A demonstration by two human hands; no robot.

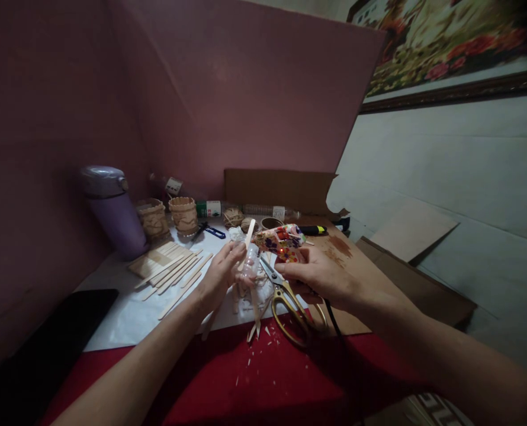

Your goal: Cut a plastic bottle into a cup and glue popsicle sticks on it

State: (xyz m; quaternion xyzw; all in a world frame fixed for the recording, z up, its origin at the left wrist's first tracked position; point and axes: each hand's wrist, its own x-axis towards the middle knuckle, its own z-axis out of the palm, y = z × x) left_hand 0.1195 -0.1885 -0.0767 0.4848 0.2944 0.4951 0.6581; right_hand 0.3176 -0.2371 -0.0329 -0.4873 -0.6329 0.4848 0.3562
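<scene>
Near the middle of the table, my left hand (225, 267) is closed around a small clear plastic bottle piece (250, 261). A wooden craft stick (250, 232) stands upright against that piece. My right hand (313, 271) grips the handle of a flower-patterned glue gun (281, 238), whose nozzle end points left, close to the stick. A dark cord hangs below this hand. Gold-handled scissors (290, 305) lie under and between my hands, blades toward the back. More sticks (174, 275) lie on white paper (112, 319) at the left.
A purple tumbler (116, 216) and two stick-covered cups (184, 216) stand at the back left. Behind are twine balls (233, 217), a plastic bottle (263, 210), a blue cutter (215, 232) and a tape roll (272, 223). Wood scraps dot the red cloth (228, 378).
</scene>
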